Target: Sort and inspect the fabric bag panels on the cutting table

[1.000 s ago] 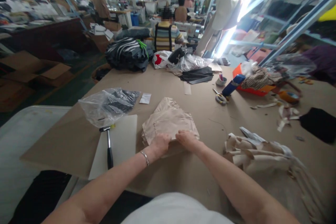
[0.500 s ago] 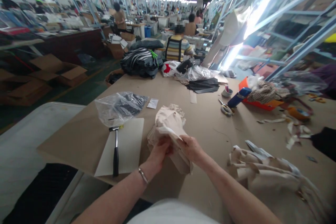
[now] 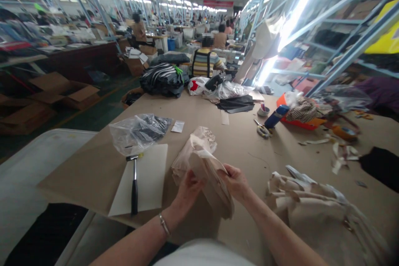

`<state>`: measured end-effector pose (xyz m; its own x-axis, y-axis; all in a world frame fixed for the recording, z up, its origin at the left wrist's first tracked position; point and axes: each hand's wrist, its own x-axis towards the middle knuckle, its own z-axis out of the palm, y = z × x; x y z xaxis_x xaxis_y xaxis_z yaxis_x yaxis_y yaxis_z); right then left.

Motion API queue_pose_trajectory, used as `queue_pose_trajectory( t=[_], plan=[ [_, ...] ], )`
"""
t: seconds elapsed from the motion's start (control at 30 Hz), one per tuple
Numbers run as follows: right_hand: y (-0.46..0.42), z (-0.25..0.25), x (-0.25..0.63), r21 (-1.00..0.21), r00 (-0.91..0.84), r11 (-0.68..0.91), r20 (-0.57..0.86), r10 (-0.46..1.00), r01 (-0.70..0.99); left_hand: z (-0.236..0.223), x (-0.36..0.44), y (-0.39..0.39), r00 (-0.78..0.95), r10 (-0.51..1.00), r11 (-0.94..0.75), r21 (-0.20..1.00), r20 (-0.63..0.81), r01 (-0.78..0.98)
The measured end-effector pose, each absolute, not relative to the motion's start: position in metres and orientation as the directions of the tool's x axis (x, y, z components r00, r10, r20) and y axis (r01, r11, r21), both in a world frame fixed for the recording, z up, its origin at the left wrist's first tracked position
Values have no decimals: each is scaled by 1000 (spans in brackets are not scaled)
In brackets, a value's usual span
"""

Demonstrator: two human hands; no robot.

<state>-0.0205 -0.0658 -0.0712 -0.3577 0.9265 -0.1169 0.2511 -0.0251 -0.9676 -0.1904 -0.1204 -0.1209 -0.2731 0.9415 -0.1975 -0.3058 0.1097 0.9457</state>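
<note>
Layered beige fabric pieces [image 3: 213, 178] are lifted off the table in front of me, standing tilted between my hands. My right hand [image 3: 237, 181] pinches their right edge, fingers closed on the cloth. At the lower left of the pieces, my left hand [image 3: 188, 187] has its fingers curled against them; the fingertips are partly hidden by the cloth. Just beyond lies a crumpled bundle of the same beige fabric [image 3: 183, 156], touching the raised pieces. A bracelet sits on my left wrist.
Left of my hands, a black-handled hammer [image 3: 134, 191] rests on a pale board [image 3: 152, 191], with a clear plastic bag [image 3: 124, 135] behind it. Scissors [image 3: 263, 131], a blue cylinder [image 3: 277, 116] and an orange bin [image 3: 307, 124] stand right. More beige fabric [image 3: 314, 216] lies nearest right.
The beige pieces have swung more upright and toward the right, fanning apart from the bundle. My left hand has come a little out of the folds. The view has shifted slightly.
</note>
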Motion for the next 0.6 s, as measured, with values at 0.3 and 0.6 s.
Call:
queue_pose_trajectory(
  t=[0.3,0.6],
  plan=[
    [-50,-81,20,-924,-318,-50,-181,931,378,-60,-160,-127,321,908,418,629,-269,-655],
    [-62,-65,42,-945,-584,-326,-260,769,-8,-43,-183,-106,627,763,569,625,-157,-535]
  ],
)
